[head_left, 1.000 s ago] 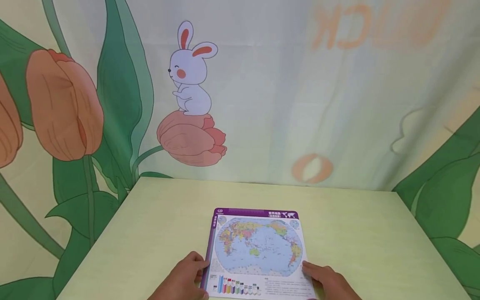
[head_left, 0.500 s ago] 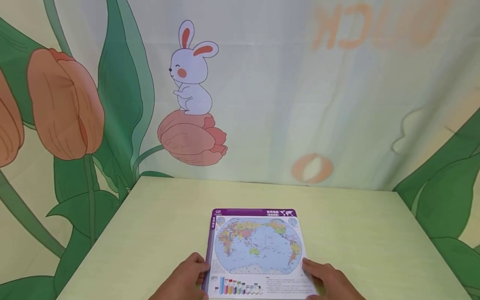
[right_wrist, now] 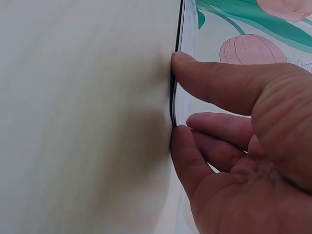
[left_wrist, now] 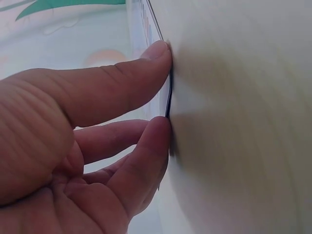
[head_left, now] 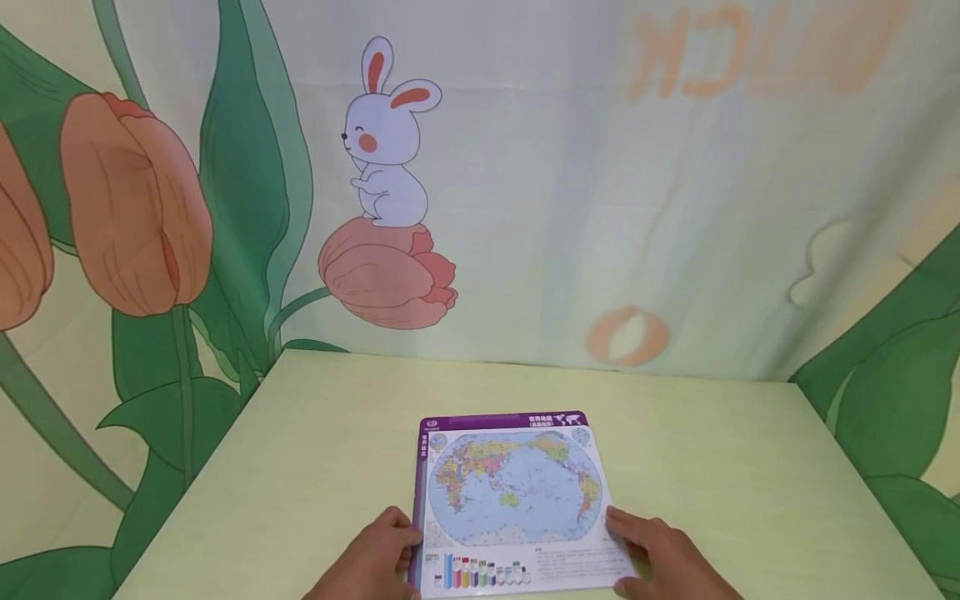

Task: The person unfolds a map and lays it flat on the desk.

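Note:
A thin world map board (head_left: 517, 492) with rounded corners and a purple border lies on the table, face up. Along its left edge, my left hand (head_left: 375, 550) touches it with thumb and fingertips. On the opposite side my right hand (head_left: 667, 554) rests its fingertips against the right edge. In the left wrist view, the thumb and a finger of the left hand (left_wrist: 39, 112) meet the board's dark edge (left_wrist: 169, 97), spread apart along it. Much the same shows in the right wrist view, where the right hand (right_wrist: 278, 92) touches the other dark edge (right_wrist: 172, 100).
The pale yellow-green table (head_left: 750, 467) reaches back to a hanging cloth backdrop (head_left: 525, 208). Printed on the cloth are a white rabbit (head_left: 390, 192), orange tulips (head_left: 138, 208) and green leaves.
Between my hands the map board has turned slightly counterclockwise, its top edge swinging left. My right hand has slid a little way up along the edge. The view has shifted slightly.

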`<state>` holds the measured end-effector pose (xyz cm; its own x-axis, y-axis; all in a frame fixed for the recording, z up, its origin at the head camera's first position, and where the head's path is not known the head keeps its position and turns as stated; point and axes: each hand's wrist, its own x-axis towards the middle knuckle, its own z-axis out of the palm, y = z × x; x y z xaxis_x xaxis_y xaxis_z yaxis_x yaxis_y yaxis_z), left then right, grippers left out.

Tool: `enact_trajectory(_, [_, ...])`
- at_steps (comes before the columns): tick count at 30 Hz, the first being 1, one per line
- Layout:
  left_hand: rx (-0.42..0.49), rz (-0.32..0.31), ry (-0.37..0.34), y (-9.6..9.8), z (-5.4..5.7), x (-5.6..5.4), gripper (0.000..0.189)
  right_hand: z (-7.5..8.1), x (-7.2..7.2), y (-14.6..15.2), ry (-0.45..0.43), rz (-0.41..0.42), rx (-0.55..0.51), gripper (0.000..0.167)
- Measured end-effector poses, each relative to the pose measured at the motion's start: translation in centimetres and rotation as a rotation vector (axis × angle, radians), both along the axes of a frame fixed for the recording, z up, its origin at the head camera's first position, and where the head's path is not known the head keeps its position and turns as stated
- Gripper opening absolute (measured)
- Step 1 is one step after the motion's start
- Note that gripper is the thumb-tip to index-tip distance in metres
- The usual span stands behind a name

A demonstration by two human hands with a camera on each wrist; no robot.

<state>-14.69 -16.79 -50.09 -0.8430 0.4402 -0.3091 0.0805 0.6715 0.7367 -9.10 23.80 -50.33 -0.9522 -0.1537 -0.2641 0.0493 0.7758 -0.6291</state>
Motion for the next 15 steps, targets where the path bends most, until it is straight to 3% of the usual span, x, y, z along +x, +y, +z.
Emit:
enact_trajectory(7, [-0.004, -0.041, 0.028, -0.2, -0.3, -0.4, 0.057, 0.2, 0.4, -0.7, 0.002, -0.057, 0.057, 0.083])
enact_trajectory(15, [0.042, -0.116, 0.113, -0.9, -0.9, -0.7, 0.048, 0.5, 1.4, -1.2, 0.103, -0.047, 0.083, 0.082])
